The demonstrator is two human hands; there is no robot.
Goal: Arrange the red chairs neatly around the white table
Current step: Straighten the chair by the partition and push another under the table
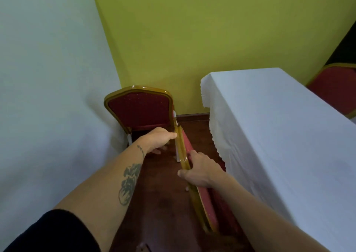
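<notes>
both hands are on the backrest of the near red chair (194, 182), which stands side-on to the camera at about 6 o'clock, its seat tucked toward the white table (279, 128) at 3 o'clock. the left hand (159, 139) is closed round the far end of the gold frame's top rail, and the right hand (200, 172) wraps the same rail nearer the camera, thumb on the outer face and fingers on the padded side. a second red chair (140, 111) stands at 11 o'clock, just beyond the left hand, facing the other cloth-covered table (48, 97) at 9 o'clock; whether the two chairs touch i cannot tell. a third chair (335, 89) shows at 2 o'clock on the white table's far side. the step in hand looks like squaring this chair to the table edge. the next move likely calls for an even push from both hands so the back ends up parallel to the cloth, without snagging its hem or knocking the neighbouring chair.
</notes>
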